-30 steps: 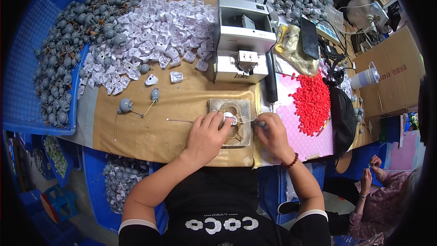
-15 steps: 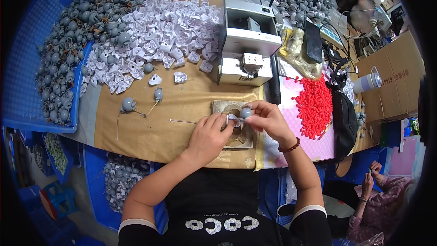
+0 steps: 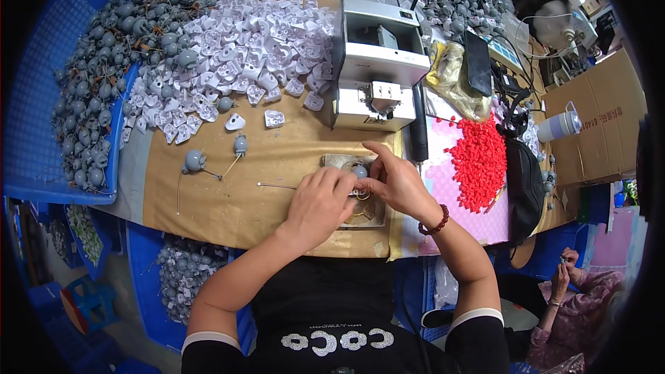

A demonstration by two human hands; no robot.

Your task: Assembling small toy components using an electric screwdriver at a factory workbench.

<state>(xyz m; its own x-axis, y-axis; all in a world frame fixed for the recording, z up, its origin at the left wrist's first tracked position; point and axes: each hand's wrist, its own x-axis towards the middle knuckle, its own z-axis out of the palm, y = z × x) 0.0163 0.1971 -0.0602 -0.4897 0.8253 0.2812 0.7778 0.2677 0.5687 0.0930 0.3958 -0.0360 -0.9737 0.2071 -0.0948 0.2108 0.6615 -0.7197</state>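
Observation:
Both hands meet over a metal fixture block (image 3: pixel 374 217) with a hollow in it, near the table's front edge. A rounded grey plastic part (image 3: pixel 359 171) sits between them, above a small white plastic piece (image 3: pixel 358 194) that my fingers mostly hide. My left hand (image 3: pixel 320 202) is closed, its fingertips gripping the white piece from the left. My right hand (image 3: pixel 400 184) has its index finger raised and apart from the thumb, whose tip touches the work beside the grey part. On the cloth to the left lie a wired grey part (image 3: pixel 194 160) and a smaller grey part (image 3: pixel 240 144).
A pile of white pieces (image 3: pixel 256 48) and a blue crate (image 3: pixel 41 97) of grey parts stand at the left. Behind the fixture is a white-and-grey machine (image 3: pixel 377 62). Red pieces (image 3: pixel 478 163) and a black bag (image 3: pixel 523 190) lie at the right. A co-worker's hands (image 3: pixel 564 270) show at lower right.
My right hand has brought the grey part left and down to the white piece over the fixture, and its index finger has lifted off the part. My left hand has shifted only slightly.

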